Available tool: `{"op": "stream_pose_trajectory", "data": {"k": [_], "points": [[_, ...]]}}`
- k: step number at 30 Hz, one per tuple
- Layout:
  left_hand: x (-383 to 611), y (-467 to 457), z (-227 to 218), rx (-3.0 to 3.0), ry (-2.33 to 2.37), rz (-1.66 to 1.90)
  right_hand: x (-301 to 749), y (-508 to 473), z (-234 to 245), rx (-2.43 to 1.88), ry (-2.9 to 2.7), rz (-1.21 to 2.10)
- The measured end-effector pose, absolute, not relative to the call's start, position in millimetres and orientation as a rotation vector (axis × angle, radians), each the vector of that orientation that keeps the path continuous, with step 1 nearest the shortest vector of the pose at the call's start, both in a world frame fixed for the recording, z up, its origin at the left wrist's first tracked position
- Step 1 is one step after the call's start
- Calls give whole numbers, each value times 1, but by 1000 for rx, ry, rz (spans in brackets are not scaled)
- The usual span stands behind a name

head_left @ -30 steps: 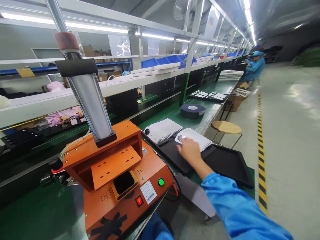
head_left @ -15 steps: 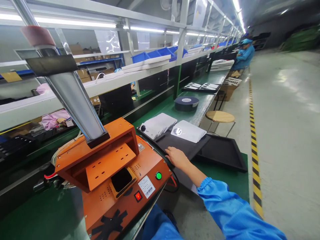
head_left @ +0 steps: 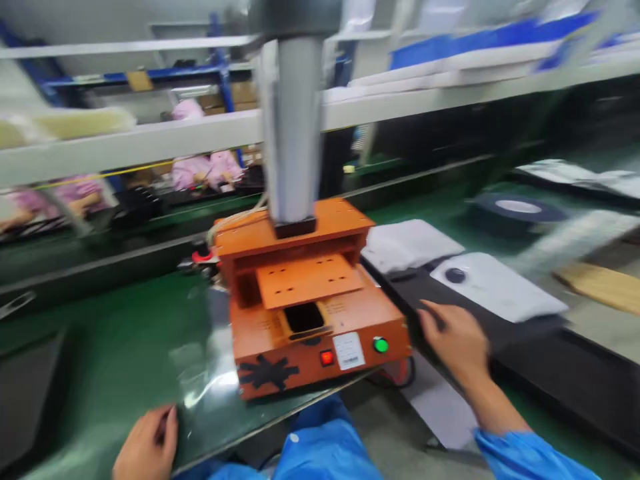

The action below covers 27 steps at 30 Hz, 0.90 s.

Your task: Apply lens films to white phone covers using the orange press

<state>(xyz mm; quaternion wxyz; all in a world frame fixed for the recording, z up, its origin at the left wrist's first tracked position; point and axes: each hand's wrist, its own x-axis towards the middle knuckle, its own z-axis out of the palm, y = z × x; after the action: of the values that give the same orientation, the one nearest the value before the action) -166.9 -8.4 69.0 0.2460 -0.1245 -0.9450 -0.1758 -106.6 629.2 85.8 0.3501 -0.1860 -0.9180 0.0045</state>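
My left hand (head_left: 147, 445) is at the front edge of the green tabletop, left of an orange press machine (head_left: 320, 333). Its fingers are curled in, and I cannot make out what they hold, if anything. Right of the machine, my right hand (head_left: 457, 343) hovers over or rests beside a black tray (head_left: 415, 293); motion blur hides which. Its thumb and fingers are partly apart, and I see nothing held. White sheets in one stack (head_left: 410, 243) and another stack (head_left: 500, 287) lie on that tray, a dark round spot on the second.
On the machine are a lit green button (head_left: 381, 345), a red switch (head_left: 327, 358) and an upright cylinder (head_left: 297, 133). A dark tape roll (head_left: 517, 208) lies at the right. A wooden stool seat (head_left: 600, 287) stands beyond the bench. Across the line, people in pink sleeves (head_left: 220, 170) work.
My view has swung left, so the machine sits in the middle. My left hand has come into view at lower left. My right hand stays near the tray beside the machine.
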Motion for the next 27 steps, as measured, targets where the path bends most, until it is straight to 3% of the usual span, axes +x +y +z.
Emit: {"op": "stream_pose_trajectory", "data": {"k": [4, 14, 21, 27], "points": [[-143, 7, 82, -284, -2591, -485, -90, 591, 78, -270, -1828, 56], [-134, 15, 78, -108, -2514, -712, -80, 349, 78, 583, -2072, 967], [-120, -22, 77, 357, -2259, -842, -90, 313, 68, 762, -2159, 1124], [-143, -30, 84, 237, -2468, -935, -92, 305, 59, 724, -2234, 1147]]}}
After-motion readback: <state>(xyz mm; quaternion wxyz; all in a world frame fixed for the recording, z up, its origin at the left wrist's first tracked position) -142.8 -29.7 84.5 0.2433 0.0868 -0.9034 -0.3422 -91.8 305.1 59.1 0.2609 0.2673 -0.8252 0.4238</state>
